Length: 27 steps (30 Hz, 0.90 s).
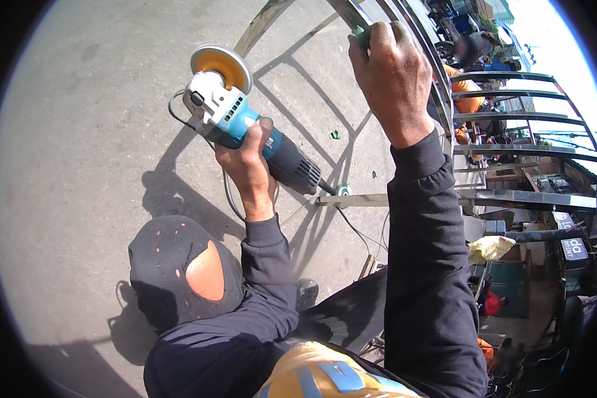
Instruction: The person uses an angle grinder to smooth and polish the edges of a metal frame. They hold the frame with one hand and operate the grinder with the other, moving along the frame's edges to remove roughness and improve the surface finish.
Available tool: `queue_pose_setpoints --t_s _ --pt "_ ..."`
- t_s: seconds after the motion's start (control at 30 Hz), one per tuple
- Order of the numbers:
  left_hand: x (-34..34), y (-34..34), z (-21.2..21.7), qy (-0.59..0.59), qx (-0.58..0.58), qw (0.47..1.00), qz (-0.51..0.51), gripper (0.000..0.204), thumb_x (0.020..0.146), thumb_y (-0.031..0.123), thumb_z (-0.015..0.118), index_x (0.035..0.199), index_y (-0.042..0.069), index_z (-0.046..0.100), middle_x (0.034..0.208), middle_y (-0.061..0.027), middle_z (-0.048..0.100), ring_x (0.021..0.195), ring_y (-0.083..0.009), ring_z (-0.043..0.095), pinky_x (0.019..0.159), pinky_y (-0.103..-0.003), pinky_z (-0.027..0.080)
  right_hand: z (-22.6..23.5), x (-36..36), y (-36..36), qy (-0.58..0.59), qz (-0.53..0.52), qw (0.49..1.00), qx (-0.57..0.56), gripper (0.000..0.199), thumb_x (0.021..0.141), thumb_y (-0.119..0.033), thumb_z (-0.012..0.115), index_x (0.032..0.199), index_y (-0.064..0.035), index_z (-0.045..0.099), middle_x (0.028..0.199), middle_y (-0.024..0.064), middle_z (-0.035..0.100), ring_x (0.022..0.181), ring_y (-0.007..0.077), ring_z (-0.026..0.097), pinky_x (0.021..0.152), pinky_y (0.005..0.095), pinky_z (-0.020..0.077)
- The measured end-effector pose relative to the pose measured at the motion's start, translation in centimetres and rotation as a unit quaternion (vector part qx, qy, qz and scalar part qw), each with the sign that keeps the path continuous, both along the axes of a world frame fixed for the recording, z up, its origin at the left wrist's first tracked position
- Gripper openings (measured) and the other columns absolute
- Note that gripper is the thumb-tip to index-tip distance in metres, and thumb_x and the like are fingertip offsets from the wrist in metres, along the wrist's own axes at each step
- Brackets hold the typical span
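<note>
My left hand [249, 162] grips a teal and black angle grinder [252, 132] round its body, with the thumb on top. Its yellow-orange disc [222, 67] points up and away, apart from the metal frame. Whether the disc spins, I cannot tell. My right hand [395, 76] is raised at the metal frame [438, 99], its fingers closed on a small green scrap [359, 33] by a bar. The fingertips partly hide the scrap. A dark cord runs from the grinder's rear end.
Green bits [335, 134] lie on the concrete floor [99, 132]. A round disc [343, 190] lies by a frame leg. Several slats [517, 118] stretch to the right. Beyond them are a person in orange [467, 96] and a yellow cloth [491, 248]. Rounded dark cloth [166, 265] with an orange patch sits lower left.
</note>
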State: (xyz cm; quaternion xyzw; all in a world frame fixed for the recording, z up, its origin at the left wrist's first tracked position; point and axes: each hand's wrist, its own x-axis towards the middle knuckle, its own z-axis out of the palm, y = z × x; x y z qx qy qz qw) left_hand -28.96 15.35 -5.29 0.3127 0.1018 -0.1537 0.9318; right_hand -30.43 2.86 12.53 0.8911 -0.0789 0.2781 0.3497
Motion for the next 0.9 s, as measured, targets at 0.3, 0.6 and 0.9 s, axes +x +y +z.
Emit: queue_pose_setpoints --t_s 0.3,0.6,0.9 --pt "-0.5 0.7 0.8 -0.022 0.007 1.000 0.007 0.058 0.074 0.011 0.073 0.127 -0.002 0.054 0.096 -0.0094 0.062 0.081 -0.0205 0.065 0.075 -0.035 0.058 0.0 1.3 0.3 0.025 -0.020 0.994 -0.104 0.022 0.091 -0.024 0.071 0.095 -0.0022 0.066 0.088 0.0117 0.066 0.081 0.0238 0.069 0.061 0.0359 0.0564" --pt "-0.1 2.5 1.7 -0.007 -0.005 0.999 0.039 0.063 0.073 0.017 0.077 0.126 -0.005 0.051 0.096 -0.0146 0.062 0.079 -0.0249 0.067 0.072 -0.038 0.062 -3.4 -17.1 4.5 0.031 -0.095 0.979 0.180 0.017 0.085 -0.016 0.076 0.096 -0.0079 0.065 0.088 0.0069 0.065 0.075 0.0255 0.064 0.063 0.0361 0.0509" --pt "-5.3 1.8 3.8 -0.103 0.008 0.992 -0.070 0.064 0.079 0.020 0.075 0.131 -0.005 0.048 0.100 -0.0168 0.063 0.083 -0.0280 0.071 0.073 -0.040 0.064 -3.8 -30.8 4.8 -0.383 -0.172 0.710 0.565 0.025 0.092 -0.010 0.074 0.110 0.0068 0.068 0.094 0.0051 0.070 0.080 0.0073 0.061 0.071 0.0209 0.0494"
